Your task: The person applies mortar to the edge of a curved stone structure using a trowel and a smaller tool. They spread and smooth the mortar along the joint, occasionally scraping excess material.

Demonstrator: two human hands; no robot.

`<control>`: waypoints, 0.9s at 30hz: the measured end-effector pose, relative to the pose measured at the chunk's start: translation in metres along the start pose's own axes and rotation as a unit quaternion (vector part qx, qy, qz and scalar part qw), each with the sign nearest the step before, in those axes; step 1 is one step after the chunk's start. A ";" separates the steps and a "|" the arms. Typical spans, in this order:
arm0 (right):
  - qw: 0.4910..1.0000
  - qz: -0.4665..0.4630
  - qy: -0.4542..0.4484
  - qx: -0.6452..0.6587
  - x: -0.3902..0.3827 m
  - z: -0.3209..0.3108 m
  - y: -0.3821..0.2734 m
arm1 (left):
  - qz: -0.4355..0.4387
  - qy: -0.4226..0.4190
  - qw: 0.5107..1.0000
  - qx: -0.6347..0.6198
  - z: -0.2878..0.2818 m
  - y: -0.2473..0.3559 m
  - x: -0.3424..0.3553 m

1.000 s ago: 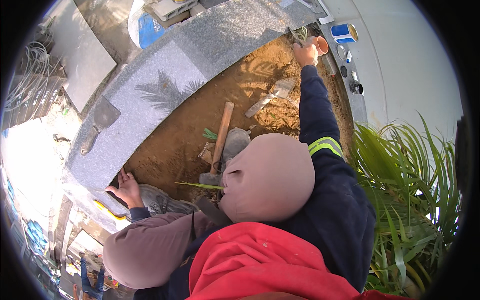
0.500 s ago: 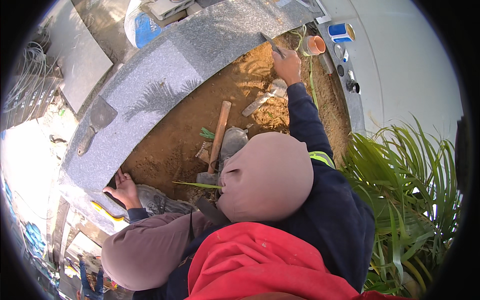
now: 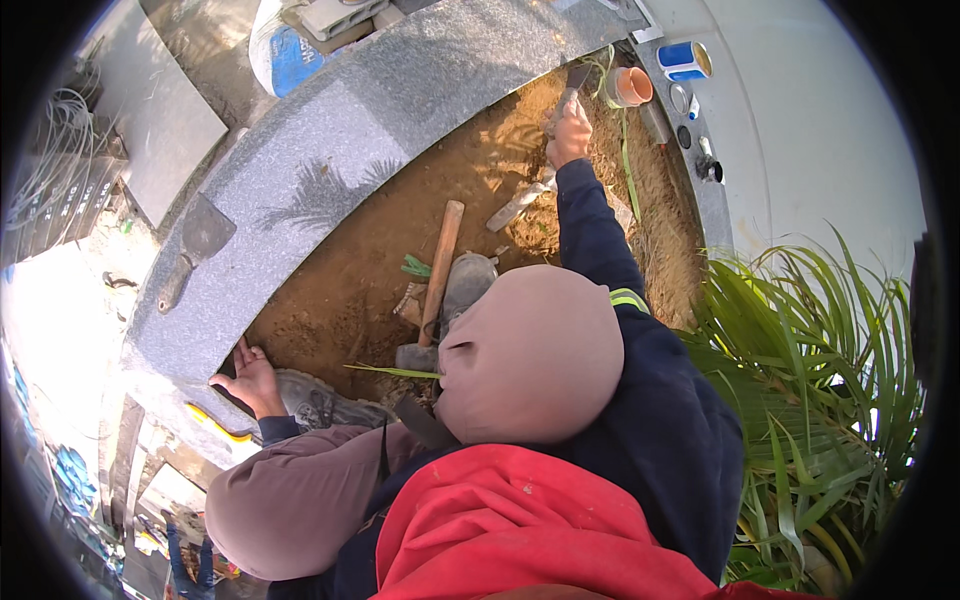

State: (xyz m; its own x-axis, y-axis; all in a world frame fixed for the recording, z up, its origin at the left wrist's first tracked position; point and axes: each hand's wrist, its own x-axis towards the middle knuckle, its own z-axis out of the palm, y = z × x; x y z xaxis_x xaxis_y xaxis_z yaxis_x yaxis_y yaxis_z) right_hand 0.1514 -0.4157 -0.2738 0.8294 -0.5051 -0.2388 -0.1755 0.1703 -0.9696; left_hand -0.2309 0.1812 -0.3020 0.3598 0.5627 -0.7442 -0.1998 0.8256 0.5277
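At the far end of the soil bed (image 3: 370, 240), my right hand (image 3: 570, 138) is closed round the handle of a trowel (image 3: 578, 76). Its dark blade points away from me, between the granite edge and an orange pipe (image 3: 632, 87). My left hand (image 3: 254, 380) braces against the near inner corner of the grey granite slab (image 3: 350, 120), its fingers spread and nothing in them. A hammer (image 3: 440, 270) with a wooden handle stands head down beside my boot, between the two hands.
A second, broad-bladed trowel (image 3: 205, 228) lies on the slab. Beyond the pipe, a blue and white can (image 3: 684, 61) sits on a ledge by the white wall. Palm fronds (image 3: 810, 350) crowd my right side. A yellow-handled tool (image 3: 218, 424) lies near my left hand.
My right hand has shifted slightly left, and the trowel blade has swung from the granite edge rightward toward the orange pipe. My left hand stays in place.
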 end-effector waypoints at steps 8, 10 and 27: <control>0.996 0.025 -0.023 0.081 -0.037 0.057 0.024 | 0.005 0.010 1.000 0.000 0.007 0.001 -0.007; 0.992 0.041 -0.032 0.115 -0.048 0.068 0.025 | 0.006 0.011 1.000 0.002 0.005 0.002 -0.007; 0.993 0.055 -0.059 -0.087 -0.134 0.033 0.024 | -0.002 -0.017 1.000 0.001 0.003 0.000 -0.006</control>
State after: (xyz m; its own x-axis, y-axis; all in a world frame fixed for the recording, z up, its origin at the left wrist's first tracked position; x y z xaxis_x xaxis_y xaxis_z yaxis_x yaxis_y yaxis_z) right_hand 0.0539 -0.3159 -0.2638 0.8548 -0.3872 -0.3454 -0.3486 0.0646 -0.9351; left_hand -0.2307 0.1777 -0.2965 0.3914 0.5573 -0.7323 -0.1969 0.8281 0.5250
